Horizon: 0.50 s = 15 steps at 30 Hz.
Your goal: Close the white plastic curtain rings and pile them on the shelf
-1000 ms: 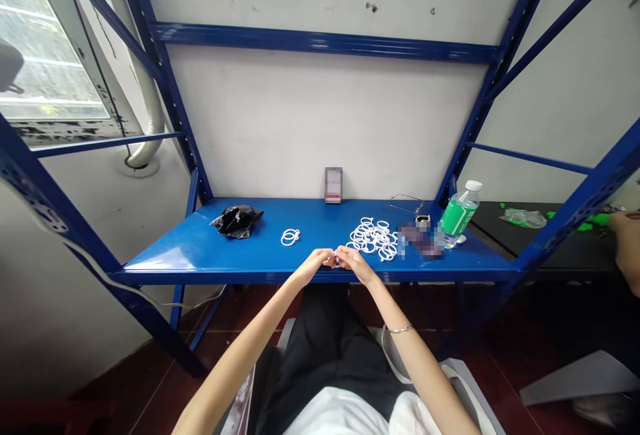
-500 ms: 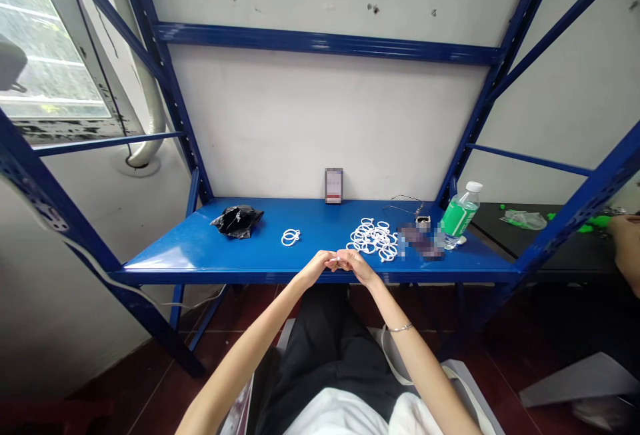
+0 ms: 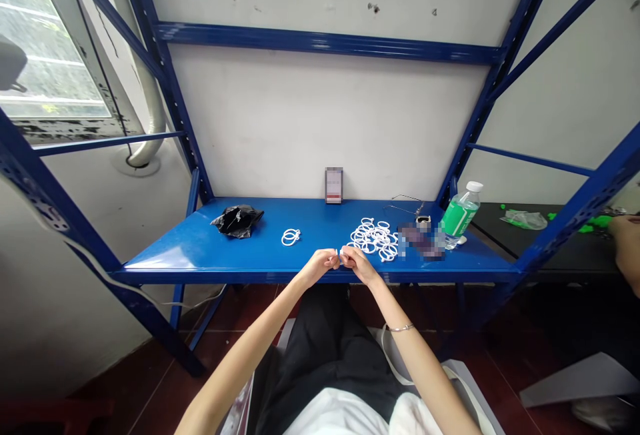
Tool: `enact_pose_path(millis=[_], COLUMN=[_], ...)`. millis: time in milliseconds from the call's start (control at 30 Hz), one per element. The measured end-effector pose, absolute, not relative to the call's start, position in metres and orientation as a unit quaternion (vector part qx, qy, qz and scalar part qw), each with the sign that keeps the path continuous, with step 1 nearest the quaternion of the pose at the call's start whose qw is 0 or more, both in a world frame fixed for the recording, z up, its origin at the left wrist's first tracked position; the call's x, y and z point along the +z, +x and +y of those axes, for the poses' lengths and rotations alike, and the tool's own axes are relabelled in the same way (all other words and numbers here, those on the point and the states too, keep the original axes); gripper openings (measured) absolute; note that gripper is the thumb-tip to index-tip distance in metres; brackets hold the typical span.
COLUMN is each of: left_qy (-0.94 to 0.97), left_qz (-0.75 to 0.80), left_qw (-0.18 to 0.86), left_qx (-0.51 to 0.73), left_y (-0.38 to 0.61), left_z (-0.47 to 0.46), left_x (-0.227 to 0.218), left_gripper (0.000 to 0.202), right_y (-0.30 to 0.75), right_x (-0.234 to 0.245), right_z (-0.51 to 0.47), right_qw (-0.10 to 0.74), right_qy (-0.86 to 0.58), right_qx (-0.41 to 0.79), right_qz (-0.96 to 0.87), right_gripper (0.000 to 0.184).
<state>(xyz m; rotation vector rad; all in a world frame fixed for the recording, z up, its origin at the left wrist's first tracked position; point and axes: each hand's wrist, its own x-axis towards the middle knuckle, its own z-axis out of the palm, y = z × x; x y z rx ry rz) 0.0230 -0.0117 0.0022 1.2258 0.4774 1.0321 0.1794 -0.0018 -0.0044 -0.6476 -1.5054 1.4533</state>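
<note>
At the front edge of the blue table, I see the left hand and the right hand held up close together, knuckles nearly meeting. Both are clenched, fingertips pinching what looks like a white piece, though the fingers hide too much of it for me to be certain of its shape. Just beyond the right hand lies a heap of white rings, many overlapping. A smaller cluster of rings sits apart, off to the left, with a crumpled black bag past it. Near the table's right end stands a green-labelled bottle. Farther right, a co-worker's hand is beside some green pieces.
</note>
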Motion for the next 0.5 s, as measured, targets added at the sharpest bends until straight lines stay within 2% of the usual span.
enact_pose_path(millis=[100, 200, 267, 433, 500], left_qy=[0.561, 0.634, 0.688, 0.728, 0.721], left_qz=[0.246, 0.320, 0.389, 0.550, 0.591], left_qw=[0.642, 0.541, 0.424, 0.044, -0.052], left_qx=[0.462, 0.450, 0.442, 0.406, 0.358], left_y=[0.016, 0.002, -0.010, -0.046, -0.056], left_z=[-0.009, -0.002, 0.004, 0.019, 0.021], left_x=[0.005, 0.011, 0.015, 0.018, 0.016], left_gripper=[0.032, 0.035, 0.037, 0.034, 0.034], right_y=[0.177, 0.174, 0.172, 0.172, 0.172], right_x=[-0.006, -0.009, -0.010, -0.010, -0.011], right_z=[0.000, 0.002, 0.003, 0.002, 0.002], right_qw=[0.477, 0.503, 0.511, 0.501, 0.491], right_qy=[-0.278, -0.293, -0.303, -0.322, -0.324], right_qx=[0.578, 0.556, 0.539, 0.501, 0.489], right_qz=[-0.601, -0.593, -0.597, -0.629, -0.644], right_gripper=[0.034, 0.026, 0.028, 0.026, 0.025])
